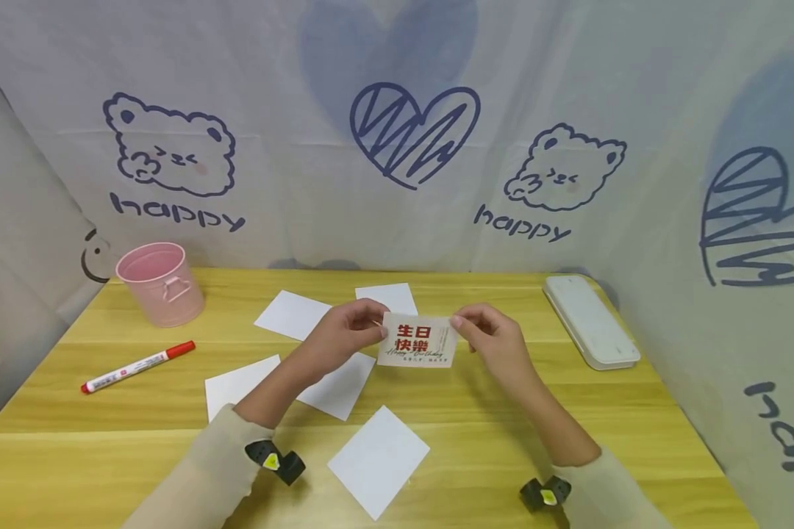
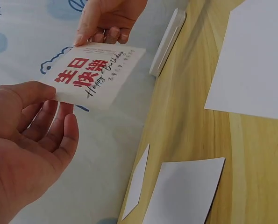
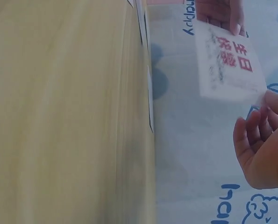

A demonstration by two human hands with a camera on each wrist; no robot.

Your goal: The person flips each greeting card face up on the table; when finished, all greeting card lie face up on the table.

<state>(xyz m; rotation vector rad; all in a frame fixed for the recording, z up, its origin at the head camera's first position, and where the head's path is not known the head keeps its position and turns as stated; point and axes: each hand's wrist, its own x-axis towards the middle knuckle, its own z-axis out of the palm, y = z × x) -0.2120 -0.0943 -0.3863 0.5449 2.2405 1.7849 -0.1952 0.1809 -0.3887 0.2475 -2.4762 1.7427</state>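
A white birthday card (image 1: pixel 415 340) with red Chinese characters and "Happy Birthday" in script is held up above the table, its printed face toward the head camera. My left hand (image 1: pixel 344 334) pinches the card's left edge between thumb and fingers. At the opposite edge, my right hand (image 1: pixel 496 339) pinches the upper right corner. Both wrist views show the card (image 2: pixel 94 74) stretched flat between the two hands, apart from the tabletop. Several blank white cards lie beneath and around it, one of them a white card (image 1: pixel 379 461) nearest the front.
On the left stand a pink bucket (image 1: pixel 172 297) and, before it, a red-capped marker (image 1: pixel 137 367) lying on the wooden table (image 1: pixel 490 455). A white case (image 1: pixel 590 321) lies at the right edge. A printed cloth (image 1: pixel 291 162) hangs behind the table.
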